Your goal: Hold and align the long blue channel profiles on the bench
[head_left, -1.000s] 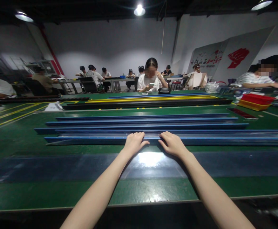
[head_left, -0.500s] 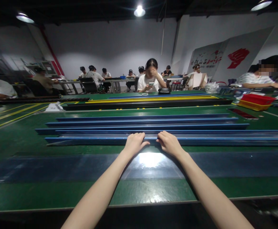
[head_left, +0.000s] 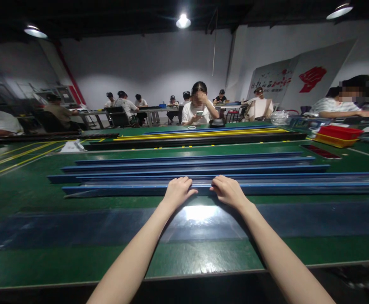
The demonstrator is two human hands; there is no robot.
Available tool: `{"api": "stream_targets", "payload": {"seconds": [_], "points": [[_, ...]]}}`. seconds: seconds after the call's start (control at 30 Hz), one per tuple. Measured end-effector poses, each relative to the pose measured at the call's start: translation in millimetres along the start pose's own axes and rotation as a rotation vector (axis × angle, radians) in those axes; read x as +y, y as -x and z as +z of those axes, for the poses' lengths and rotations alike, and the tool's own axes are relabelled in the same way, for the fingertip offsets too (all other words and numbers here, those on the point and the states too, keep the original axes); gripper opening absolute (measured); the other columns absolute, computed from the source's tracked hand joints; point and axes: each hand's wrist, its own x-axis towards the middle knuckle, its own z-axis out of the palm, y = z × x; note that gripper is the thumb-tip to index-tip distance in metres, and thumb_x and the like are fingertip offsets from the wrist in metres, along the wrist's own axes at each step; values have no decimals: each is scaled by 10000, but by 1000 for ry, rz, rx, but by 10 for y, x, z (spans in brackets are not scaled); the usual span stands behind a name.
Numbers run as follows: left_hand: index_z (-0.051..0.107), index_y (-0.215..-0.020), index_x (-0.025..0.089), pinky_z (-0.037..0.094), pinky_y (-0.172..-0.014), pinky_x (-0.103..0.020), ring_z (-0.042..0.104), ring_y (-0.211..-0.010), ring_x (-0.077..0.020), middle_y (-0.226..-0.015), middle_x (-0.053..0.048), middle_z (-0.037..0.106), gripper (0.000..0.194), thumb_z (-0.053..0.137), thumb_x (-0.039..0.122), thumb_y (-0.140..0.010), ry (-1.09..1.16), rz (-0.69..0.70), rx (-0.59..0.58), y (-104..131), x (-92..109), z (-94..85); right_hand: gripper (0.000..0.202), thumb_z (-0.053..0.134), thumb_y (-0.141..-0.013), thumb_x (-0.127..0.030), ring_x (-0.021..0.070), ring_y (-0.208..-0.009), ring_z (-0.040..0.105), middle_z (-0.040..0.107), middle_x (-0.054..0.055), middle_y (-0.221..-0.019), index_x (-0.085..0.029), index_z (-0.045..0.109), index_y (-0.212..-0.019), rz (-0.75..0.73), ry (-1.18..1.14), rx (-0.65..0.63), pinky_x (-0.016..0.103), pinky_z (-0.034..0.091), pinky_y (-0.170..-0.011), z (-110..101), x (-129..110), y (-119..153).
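Observation:
On the green table top lies a long blue channel-shaped strip (head_left: 298, 188), with a clear plastic film along it. Both of my hands rest on its near wall, a short gap apart. My left hand (head_left: 178, 191) has its fingers bent over the wall, the thumb pointing right along the near side. With fingers curled over the same wall, my right hand (head_left: 227, 192) grips it a little to the right; its fingertips are partly hidden. Nearer to me, a flat clear plastic sheet (head_left: 76, 228) lies across the table under my forearms.
More blue channel strips (head_left: 187, 169) lie just beyond. Farther back are black strips (head_left: 200, 140) and yellow strips (head_left: 203, 134). At the right stand a red bin (head_left: 342, 132) and a dark phone-like slab (head_left: 321, 152). A person (head_left: 200, 107) sits across the table holding a phone.
The view has tilted up slightly. My right hand has slid a little to the right along the strip, while my left hand stays almost in place.

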Motion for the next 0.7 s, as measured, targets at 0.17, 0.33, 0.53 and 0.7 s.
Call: {"api": "stream_targets", "payload": {"seconds": [0.17, 0.33, 0.53, 0.7], "points": [[555, -807, 183, 371, -656, -256, 560, -784, -161, -854, -19, 617, 273, 522, 453, -801, 18, -6, 22, -3, 0, -8, 172, 444, -832, -232, 143, -696, 503, 591, 48, -749, -168, 562, -726, 31, -2, -8, 242, 284, -589, -48, 76, 51], [558, -807, 183, 372, -662, -254, 554, -796, -158, -848, -18, 617, 275, 519, 455, -802, 14, -10, 13, 1, -16, -16, 191, 439, -828, -245, 145, -691, 511, 598, 50, -747, -175, 571, -709, 79, -3, -16, 240, 276, -576, -79, 165, 104], [560, -815, 182, 371, -659, -258, 559, -815, -165, -864, -24, 622, 273, 514, 451, -807, -8, -11, -22, -1, -19, -12, 173, 472, -801, -274, 145, -674, 515, 598, 34, -725, -186, 558, -680, 161, 23, -4, 246, 270, -562, -86, 253, 171], [566, -819, 182, 372, -660, -260, 563, -816, -171, -861, -29, 622, 293, 494, 467, -812, -13, -17, -37, -7, -23, 29, 170, 457, -808, -284, 162, -740, 520, 605, 42, -742, -184, 554, -710, 149, 33, -5, 249, 298, -610, -108, 225, 183]]}}
